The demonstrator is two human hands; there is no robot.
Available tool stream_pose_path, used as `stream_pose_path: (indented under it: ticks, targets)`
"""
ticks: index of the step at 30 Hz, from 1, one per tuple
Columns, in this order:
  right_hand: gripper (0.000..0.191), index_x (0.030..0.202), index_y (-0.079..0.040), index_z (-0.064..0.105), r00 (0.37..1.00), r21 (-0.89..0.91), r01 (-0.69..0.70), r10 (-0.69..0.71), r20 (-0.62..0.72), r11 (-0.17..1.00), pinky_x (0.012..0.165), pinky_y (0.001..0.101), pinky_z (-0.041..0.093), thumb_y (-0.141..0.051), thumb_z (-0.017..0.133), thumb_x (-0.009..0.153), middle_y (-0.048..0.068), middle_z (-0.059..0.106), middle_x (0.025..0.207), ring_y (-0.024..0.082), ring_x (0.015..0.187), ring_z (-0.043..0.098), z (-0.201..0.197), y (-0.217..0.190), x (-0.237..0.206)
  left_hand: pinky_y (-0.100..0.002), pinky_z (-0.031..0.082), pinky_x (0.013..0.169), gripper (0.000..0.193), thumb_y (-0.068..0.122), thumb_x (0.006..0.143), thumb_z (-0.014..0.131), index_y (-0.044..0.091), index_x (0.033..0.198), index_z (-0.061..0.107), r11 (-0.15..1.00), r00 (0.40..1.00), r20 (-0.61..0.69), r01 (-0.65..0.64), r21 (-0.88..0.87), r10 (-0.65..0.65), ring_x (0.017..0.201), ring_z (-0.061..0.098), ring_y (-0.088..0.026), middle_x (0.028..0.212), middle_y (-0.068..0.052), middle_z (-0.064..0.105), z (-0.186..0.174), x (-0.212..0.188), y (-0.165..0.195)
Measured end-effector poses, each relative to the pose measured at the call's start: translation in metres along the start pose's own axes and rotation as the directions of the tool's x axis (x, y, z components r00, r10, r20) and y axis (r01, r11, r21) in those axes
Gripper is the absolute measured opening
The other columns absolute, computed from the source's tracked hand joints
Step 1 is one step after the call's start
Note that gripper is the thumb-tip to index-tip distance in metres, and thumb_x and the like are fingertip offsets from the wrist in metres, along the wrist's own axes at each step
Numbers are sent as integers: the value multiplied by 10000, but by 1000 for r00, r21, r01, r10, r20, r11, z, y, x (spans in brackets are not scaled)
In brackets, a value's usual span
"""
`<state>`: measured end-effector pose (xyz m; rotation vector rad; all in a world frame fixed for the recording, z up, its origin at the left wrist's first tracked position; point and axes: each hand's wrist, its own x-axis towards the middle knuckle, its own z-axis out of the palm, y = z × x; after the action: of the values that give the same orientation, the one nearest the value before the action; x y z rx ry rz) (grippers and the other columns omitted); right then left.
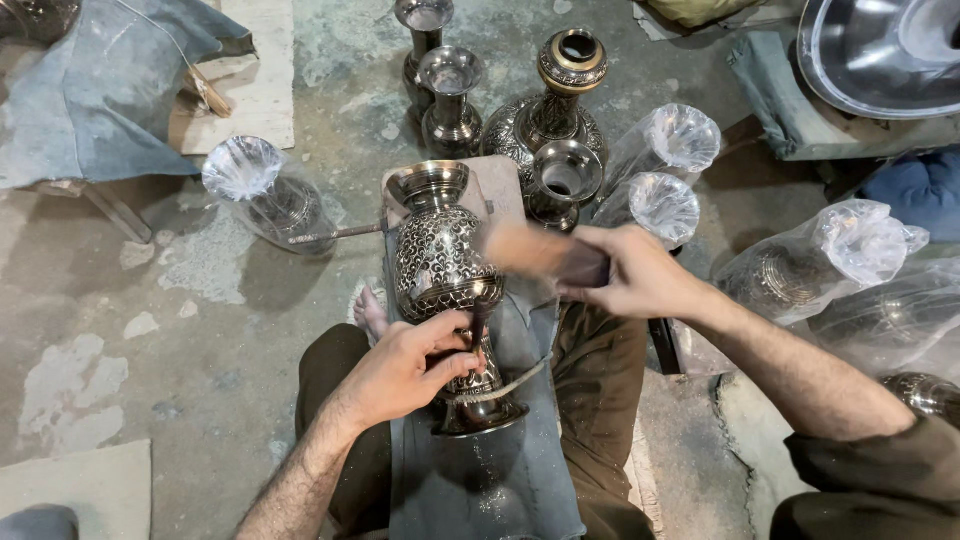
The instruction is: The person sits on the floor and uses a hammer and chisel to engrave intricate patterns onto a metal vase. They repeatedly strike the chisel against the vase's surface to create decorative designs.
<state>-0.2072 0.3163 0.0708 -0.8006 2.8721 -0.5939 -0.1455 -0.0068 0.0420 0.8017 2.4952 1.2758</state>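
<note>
- Gripping a thin chisel (477, 330) against the vase's (440, 262) narrow stem: left hand (405, 370), fingers clamped round it.
- Lying across the cloth-covered lap (480, 470), mouth pointing away: the engraved vase.
- Clamped on a blurred wooden mallet (540, 255): right hand (635, 275).
- Standing beyond on the floor: bare metal vases (555, 120).
- Flanking left and right: vases in clear plastic bags (265, 195), bag tops bunched and shiny.

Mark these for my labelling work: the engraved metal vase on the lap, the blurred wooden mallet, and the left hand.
engraved metal vase (437, 255), head view, on its patterned belly.
blurred wooden mallet (525, 250), head view, on its head.
left hand (405, 370), head view, on its back.
</note>
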Motion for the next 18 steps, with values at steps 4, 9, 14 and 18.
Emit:
stream_pose_path:
  ticks: [4, 9, 14, 18]
  targets:
    - [411, 1159, -99, 677, 993, 397, 96, -60, -102, 913, 826, 314, 592, -232, 844, 808, 54, 809, 977, 113, 877, 770, -6, 0, -4, -617, 21, 1086, 433, 261, 972, 709, 59, 1334, 584, 993, 992, -32, -120, 6, 120, 960, 791, -178, 984, -37, 832, 3, 5, -5]
    - [484, 1172, -112, 674, 998, 11, 30, -29, -58, 999, 894, 384, 515, -168, 872, 733, 71, 776, 909, 220, 891, 718, -8, -2, -7, -302, 519, 926, 358, 232, 946, 718, 45, 1230, 604, 999, 999, 38, -26, -38, 27, 886, 827, -176, 987, -52, 839, 0, 9, -1]
    - [347, 997, -116, 692, 997, -117, -44, 37, -62, 992, 823, 392, 528, -150, 864, 698, 114, 736, 706, 271, 728, 744, -13, 2, -10, -322, 561, 876, 293, 216, 958, 701, 52, 1181, 606, 994, 995, 78, -48, -101, 56, 929, 822, -172, 1001, -45, 839, -1, 15, 2]
    - [342, 1044, -55, 637, 976, 230, 176, -139, -170, 957, 775, 339, 603, -93, 782, 736, 83, 781, 907, 221, 833, 779, -17, 6, -12, -347, 536, 894, 303, 184, 961, 698, 51, 1219, 610, 990, 990, 69, -116, -82, 122, 926, 824, -195, 991, -62, 840, -1, 17, 2]
